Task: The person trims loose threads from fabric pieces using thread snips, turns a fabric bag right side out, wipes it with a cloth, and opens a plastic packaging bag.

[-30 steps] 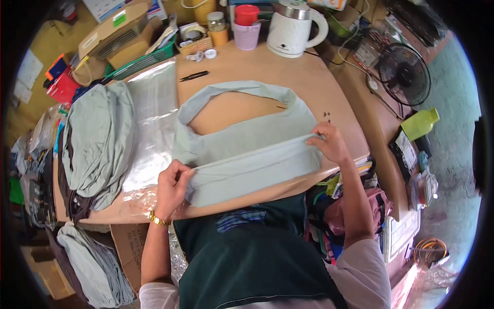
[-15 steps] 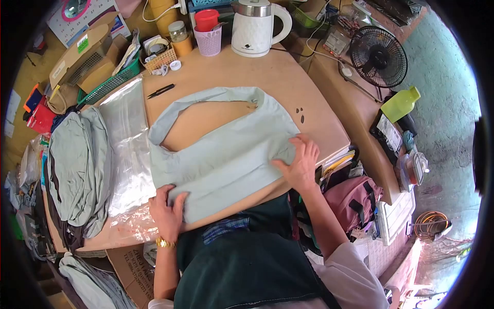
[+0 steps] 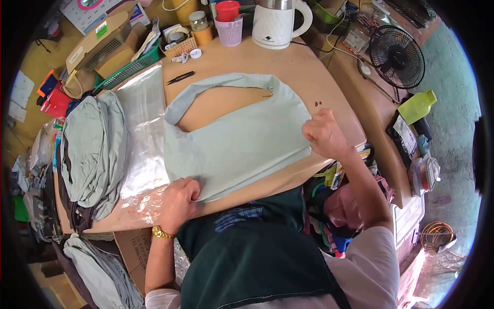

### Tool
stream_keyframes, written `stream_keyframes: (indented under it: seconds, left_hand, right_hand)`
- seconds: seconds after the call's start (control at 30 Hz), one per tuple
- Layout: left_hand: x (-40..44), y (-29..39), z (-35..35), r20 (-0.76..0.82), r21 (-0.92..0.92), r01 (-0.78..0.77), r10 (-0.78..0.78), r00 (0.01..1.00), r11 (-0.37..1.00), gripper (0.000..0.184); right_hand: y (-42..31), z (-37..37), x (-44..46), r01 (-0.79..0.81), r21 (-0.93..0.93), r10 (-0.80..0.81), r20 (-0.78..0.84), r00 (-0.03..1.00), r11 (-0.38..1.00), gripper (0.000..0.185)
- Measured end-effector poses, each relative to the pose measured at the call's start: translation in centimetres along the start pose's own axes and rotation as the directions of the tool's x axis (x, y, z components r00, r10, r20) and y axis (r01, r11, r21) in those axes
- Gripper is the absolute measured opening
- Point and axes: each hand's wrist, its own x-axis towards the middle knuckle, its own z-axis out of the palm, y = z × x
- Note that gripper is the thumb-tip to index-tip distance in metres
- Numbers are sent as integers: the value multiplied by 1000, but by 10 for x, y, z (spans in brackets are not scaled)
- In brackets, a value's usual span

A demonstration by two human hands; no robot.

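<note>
Beyond the pale looped cloth (image 3: 242,139), I could reach over open tabletop (image 3: 247,62) to the kettle (image 3: 272,28). Left of it, past flat plastic (image 3: 146,123), piled fabric (image 3: 95,149) blocks me.

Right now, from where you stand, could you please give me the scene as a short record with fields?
Worktop: brown table
Main item: grey-green cloth piece, spread on the table, its far side forming a loop
Left hand: curled at the cloth's near left corner
Right hand: curled at its right edge
Grip: finger contact largely hidden for both hands
Left of cloth: clear plastic sheets, then a cloth pile
Beyond cloth: black snips, white kettle
</note>
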Motion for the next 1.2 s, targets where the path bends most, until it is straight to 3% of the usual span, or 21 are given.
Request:
stream_keyframes:
  seconds: [0.17,0.23,0.27,0.33,0.37,0.43,0.47,0.53,0.73,0.77,0.83,0.87,0.9,0.93,0.97,1.0,1.03,1.07,1.1,1.13,1.2]
  left_hand:
    - [-3,-5,14,21,34,-29,28,999,999,23]
    - [-3,-10,5,94,61,50,-56,994,997,21]
    - [-4,1,-9,86,69,45,-51,995,997,21]
    - [-8,32,-38,14,104,142,-144,989,984,48]
    - [-1,43,-31,8,105,145,-147,989,984,48]
    - [16,66,-9,-112,53,103,-97,989,993,77]
    - [22,58,14,-116,54,110,-103,988,992,77]
    - [34,28,63,-72,296,174,-159,985,939,78]
    - [8,14,32,-30,251,180,-178,984,951,75]
    - [6,12,21,77,176,191,-207,975,966,76]
    - [19,4,8,164,103,211,-226,960,972,77]
    - [36,-1,-1,155,-594,319,-284,946,738,81]
    - [53,-7,-8,184,-968,228,-323,928,102,85]
    - [73,-15,-8,173,-970,218,-327,929,106,85]
    - [97,-24,-2,196,-965,120,-339,920,-232,88]
    - [114,-31,4,217,-842,1,-337,916,-539,91]
    - [124,-34,5,201,-845,-12,-338,920,-535,91]
    - [133,-37,4,228,-793,-135,-494,839,-594,90]
    - [141,-43,3,271,-735,-263,-627,730,-625,90]
    - [139,-56,5,256,-737,-274,-631,732,-618,90]
    - [121,-84,11,180,-502,-434,-581,794,-748,83]
  right_hand:
    - [3,37,-29,66,-113,-74,-67,995,991,19]
    - [1,26,-29,-168,-2,167,104,980,986,14]
    - [-4,11,-26,-165,-5,165,92,982,986,14]
    - [-15,-18,-25,-315,126,282,225,933,941,13]
    - [-28,-14,-16,-309,126,277,222,935,943,13]
    - [-63,3,12,-190,257,247,-213,945,948,39]
    - [-65,19,17,-183,258,241,-212,947,949,39]
    - [-59,61,24,-282,-129,269,-109,957,951,64]
    - [-78,75,-1,-306,-125,314,56,948,944,81]
    - [-75,68,2,-295,-125,303,55,951,947,81]
    - [-59,50,17,-369,50,337,312,889,928,85]
    - [-53,47,36,-358,50,327,306,894,932,85]
    - [-49,45,62,-484,550,354,331,874,681,92]
    - [-50,45,86,-460,865,357,372,857,202,99]
    - [-57,54,108,-454,866,349,367,862,209,99]
    - [-64,72,133,-382,891,322,446,835,-244,102]
    - [-62,86,148,-246,724,258,508,822,-644,105]
    - [-51,97,154,-247,733,251,498,830,-634,105]
    - [-35,107,157,-31,661,368,454,811,-749,105]
    - [-21,109,160,191,553,476,433,765,-811,104]
    - [-10,89,143,493,436,658,510,554,-753,102]
